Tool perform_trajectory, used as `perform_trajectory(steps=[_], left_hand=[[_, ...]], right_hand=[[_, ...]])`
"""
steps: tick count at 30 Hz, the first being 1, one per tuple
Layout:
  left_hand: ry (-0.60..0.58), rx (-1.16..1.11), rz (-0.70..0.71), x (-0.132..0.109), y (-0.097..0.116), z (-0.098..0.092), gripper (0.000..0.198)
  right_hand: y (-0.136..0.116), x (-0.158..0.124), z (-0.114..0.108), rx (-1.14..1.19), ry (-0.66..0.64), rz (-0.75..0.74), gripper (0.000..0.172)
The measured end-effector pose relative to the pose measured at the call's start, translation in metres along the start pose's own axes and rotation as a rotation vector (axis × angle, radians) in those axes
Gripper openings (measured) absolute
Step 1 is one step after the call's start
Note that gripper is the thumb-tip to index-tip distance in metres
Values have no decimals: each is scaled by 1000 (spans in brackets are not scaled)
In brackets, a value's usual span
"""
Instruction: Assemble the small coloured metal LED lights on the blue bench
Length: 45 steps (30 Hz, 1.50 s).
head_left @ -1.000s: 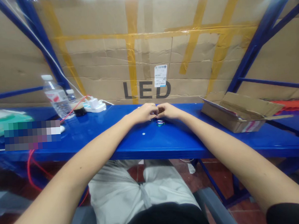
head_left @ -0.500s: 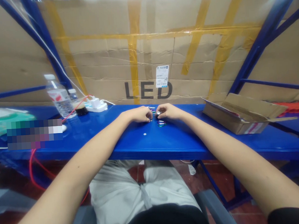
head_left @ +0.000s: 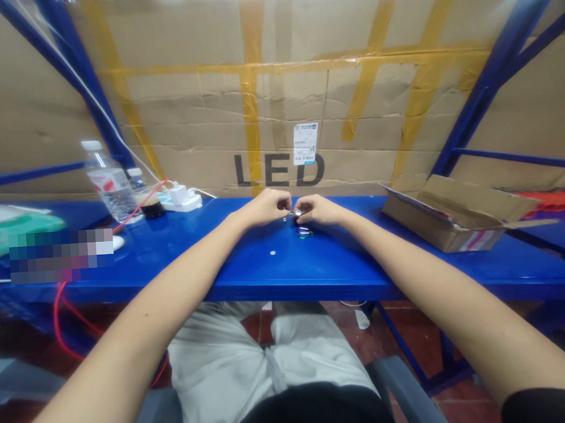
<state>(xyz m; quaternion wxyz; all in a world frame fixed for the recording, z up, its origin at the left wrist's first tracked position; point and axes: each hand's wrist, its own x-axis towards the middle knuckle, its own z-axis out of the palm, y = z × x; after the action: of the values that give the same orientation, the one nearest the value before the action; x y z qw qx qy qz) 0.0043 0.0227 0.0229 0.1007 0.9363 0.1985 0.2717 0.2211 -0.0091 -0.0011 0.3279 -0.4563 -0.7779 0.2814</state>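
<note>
Over the blue table (head_left: 247, 265), my left hand (head_left: 271, 206) is bent at the wrist, with thumb and forefinger pinched together. A small shiny bit shows at its fingertips, too tiny to name. My right hand (head_left: 317, 210) faces it a short gap away, its fingers curled into a pinch around a small silvery piece that I cannot make out. Just below the right fingers, some shiny loop-shaped metallic pieces (head_left: 305, 232) in purple and green lie on the table. The hands hide part of what is between them.
An open cardboard box (head_left: 448, 217) stands at right. At left are a water bottle (head_left: 111, 183), a small dark-liquid bottle (head_left: 147, 197), a white power strip (head_left: 183, 200) and a red cable (head_left: 59, 314). A large taped carton (head_left: 186, 128) backs the table. A small white dot (head_left: 272, 253) lies nearer me.
My left hand has risen a little and shifted towards the right hand. The purple pieces seen behind it before are now hidden. My right hand has stayed nearly still.
</note>
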Motion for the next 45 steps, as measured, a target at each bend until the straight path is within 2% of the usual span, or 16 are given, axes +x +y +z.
perform_trajectory(steps=[2,8,14,19,22,24,29,32,34,37,38,40,42,45], left_hand=[[56,-17,59,3,1,2,8],[73,142,218,8,1,16,8],[84,208,256,5,-3,26,18],[83,179,244,5,-4,21,16],[158,97,154,5,-6,9,11],[200,23,55,4,-7,2,15],[179,-229,-121,2,-6,-9,18],[224,-336,-170,2,-8,-15,19],[265,-378,-191,2,-13,-20,19],[345,-452,-254,0,-24,-27,18],[375,-497,-286,-1,-28,-28,17],[429,-607,-355,-3,-35,-31,16],[474,-702,-421,-4,-39,-33,15],[515,-784,-488,-6,-41,-35,14]], right_hand=[[-1,0,1,12,-5,-5,20],[-1,2,2,66,-49,-33,24],[5,5,2,74,-28,-6,23],[7,4,1,91,-3,11,21],[2,2,0,104,32,28,22],[-4,1,1,124,62,30,21],[-23,5,11,183,149,-19,16],[-32,13,18,165,205,-26,14],[-36,21,20,87,245,-29,19],[-40,31,22,-207,341,-29,21],[-41,33,24,-322,341,-28,17],[-45,37,31,-494,248,-25,6],[-50,40,43,-576,112,-31,13],[-54,46,64,-679,59,-52,12]])
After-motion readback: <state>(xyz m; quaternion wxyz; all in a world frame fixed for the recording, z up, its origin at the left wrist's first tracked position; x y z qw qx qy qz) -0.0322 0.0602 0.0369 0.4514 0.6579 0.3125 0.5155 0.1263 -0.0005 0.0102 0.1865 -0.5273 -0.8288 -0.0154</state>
